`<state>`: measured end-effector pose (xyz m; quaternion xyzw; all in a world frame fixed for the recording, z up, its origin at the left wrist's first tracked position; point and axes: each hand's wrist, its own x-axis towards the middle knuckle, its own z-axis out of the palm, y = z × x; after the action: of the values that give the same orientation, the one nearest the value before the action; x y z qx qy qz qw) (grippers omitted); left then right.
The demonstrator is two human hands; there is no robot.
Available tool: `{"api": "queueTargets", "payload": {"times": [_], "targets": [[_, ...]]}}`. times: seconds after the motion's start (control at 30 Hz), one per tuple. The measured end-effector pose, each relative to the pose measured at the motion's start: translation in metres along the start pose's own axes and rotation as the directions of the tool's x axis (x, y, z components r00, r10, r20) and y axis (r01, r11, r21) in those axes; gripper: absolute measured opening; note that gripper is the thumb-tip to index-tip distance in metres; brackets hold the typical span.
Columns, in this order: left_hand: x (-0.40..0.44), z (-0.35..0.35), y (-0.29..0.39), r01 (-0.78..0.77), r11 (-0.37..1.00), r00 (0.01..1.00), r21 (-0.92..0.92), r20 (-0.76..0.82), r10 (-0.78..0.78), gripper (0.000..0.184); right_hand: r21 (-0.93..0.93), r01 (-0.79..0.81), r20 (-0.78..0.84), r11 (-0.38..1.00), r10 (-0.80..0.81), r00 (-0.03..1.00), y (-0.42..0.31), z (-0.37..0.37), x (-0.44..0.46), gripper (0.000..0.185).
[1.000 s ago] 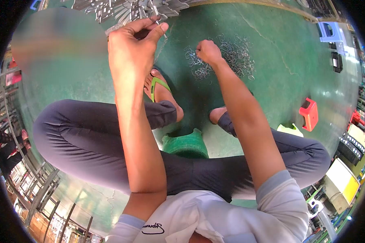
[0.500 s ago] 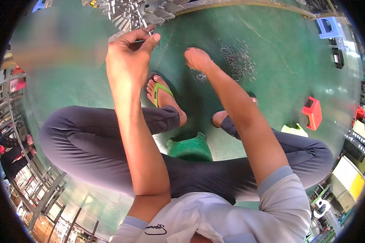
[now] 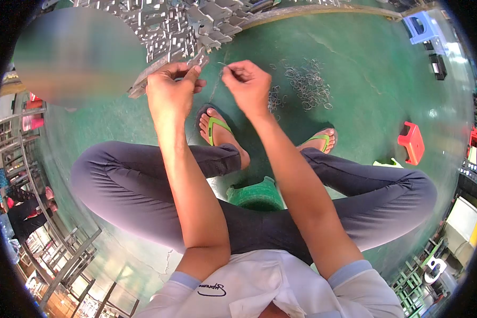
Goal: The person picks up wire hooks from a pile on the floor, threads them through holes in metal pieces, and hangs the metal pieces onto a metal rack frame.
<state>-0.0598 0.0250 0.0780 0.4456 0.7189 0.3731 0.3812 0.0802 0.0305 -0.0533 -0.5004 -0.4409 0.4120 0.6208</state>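
Observation:
My left hand (image 3: 170, 91) is closed, with thumb and fingers pinching a small silvery metal piece (image 3: 199, 60) at the near edge of a heap of metal brackets (image 3: 167, 33). To its right, my right hand (image 3: 250, 87) pinches a thin bent wire piece (image 3: 221, 64), its free end pointing toward the left hand. The two hands are a short gap apart. Beyond the right hand, loose wire rings (image 3: 310, 85) lie scattered on the green floor. A smaller cluster of rings (image 3: 274, 99) is partly hidden behind that hand.
Under me is a green stool (image 3: 255, 195). My sandalled feet (image 3: 217, 130) rest on the floor between hands and stool. A wooden rail (image 3: 312, 10) runs along the far side. A red stool (image 3: 411, 143) and a blue stool (image 3: 423, 27) stand to the right. Metal racks line the left.
My right hand has come up and left from the wire rings, now showing a wire piece in its fingertips. My left hand has drawn slightly nearer me from the bracket heap. The view has shifted a little.

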Motion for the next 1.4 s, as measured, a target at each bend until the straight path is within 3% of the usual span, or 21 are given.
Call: {"api": "queueTargets", "payload": {"times": [0.03, 0.13, 0.23, 0.3, 0.63, 0.83, 0.93, 0.97, 1.0, 1.07, 1.17, 1.37, 1.4], "targets": [[-0.003, 0.001, 0.004, 0.018, 1.000, 1.000, 0.014, -0.019, -0.018, 0.016, 0.011, 0.101, -0.042, 0.995, -0.100, 0.994, -0.007, 0.009, -0.003, 0.008], [-0.009, -0.001, 0.009, 0.010, 0.997, 1.000, 0.075, -0.027, -0.008, 0.018, 0.030, 0.007, -0.074, 1.000, -0.005, 0.997, -0.022, 0.020, -0.013, 0.009], [-0.015, -0.004, 0.016, -0.010, 0.969, 0.995, 0.246, -0.090, 0.034, 0.020, 0.067, 0.016, -0.088, 0.998, -0.010, 0.996, -0.021, 0.022, -0.027, 0.009], [-0.015, -0.005, 0.013, 0.030, 0.964, 0.996, 0.264, -0.092, -0.006, 0.021, 0.082, 0.006, -0.097, 0.997, 0.002, 0.995, -0.020, 0.021, -0.031, 0.009], [-0.013, -0.007, 0.010, 0.038, 0.964, 0.998, 0.264, -0.062, -0.022, 0.024, 0.084, -0.082, 0.047, 0.993, 0.078, 0.996, -0.023, 0.017, -0.029, 0.009], [-0.013, -0.022, 0.004, 0.033, 0.999, 0.994, 0.000, 0.108, -0.033, 0.024, 0.072, -0.194, 0.151, 0.978, 0.181, 0.972, -0.026, 0.016, -0.024, 0.014], [-0.002, -0.024, -0.030, -0.085, 0.993, 0.991, 0.086, 0.111, 0.076, 0.021, 0.067, -0.216, 0.179, 0.974, 0.202, 0.963, -0.021, 0.013, -0.020, 0.015], [-0.004, -0.016, -0.038, -0.138, 0.965, 0.990, 0.222, 0.023, 0.136, 0.019, 0.059, -0.215, 0.187, 0.975, 0.201, 0.962, -0.018, 0.012, -0.018, 0.016], [-0.007, -0.012, -0.038, -0.146, 0.954, 0.989, 0.261, 0.050, 0.138, 0.027, 0.021, -0.193, 0.189, 0.981, 0.186, 0.964, -0.019, 0.011, -0.017, 0.016], [-0.010, 0.002, -0.037, -0.102, 0.959, 0.994, 0.265, 0.075, 0.085, 0.021, -0.056, -0.149, 0.190, 0.987, 0.157, 0.969, -0.022, 0.008, -0.016, 0.016], [-0.014, 0.012, -0.035, -0.126, 0.972, 0.992, 0.196, 0.045, 0.120, 0.017, -0.038, -0.179, 0.190, 0.983, 0.183, 0.965, -0.016, 0.004, -0.011, 0.017], [-0.013, 0.021, -0.041, -0.181, 0.950, 0.983, 0.254, 0.024, 0.180, 0.016, -0.144, -0.221, 0.272, 0.964, 0.254, 0.928, -0.030, -0.007, 0.002, 0.017], [-0.012, 0.024, -0.041, -0.176, 0.948, 0.984, 0.265, 0.009, 0.180, 0.017, -0.175, -0.134, 0.266, 0.975, 0.178, 0.948, -0.037, -0.006, 0.002, 0.017]]}}
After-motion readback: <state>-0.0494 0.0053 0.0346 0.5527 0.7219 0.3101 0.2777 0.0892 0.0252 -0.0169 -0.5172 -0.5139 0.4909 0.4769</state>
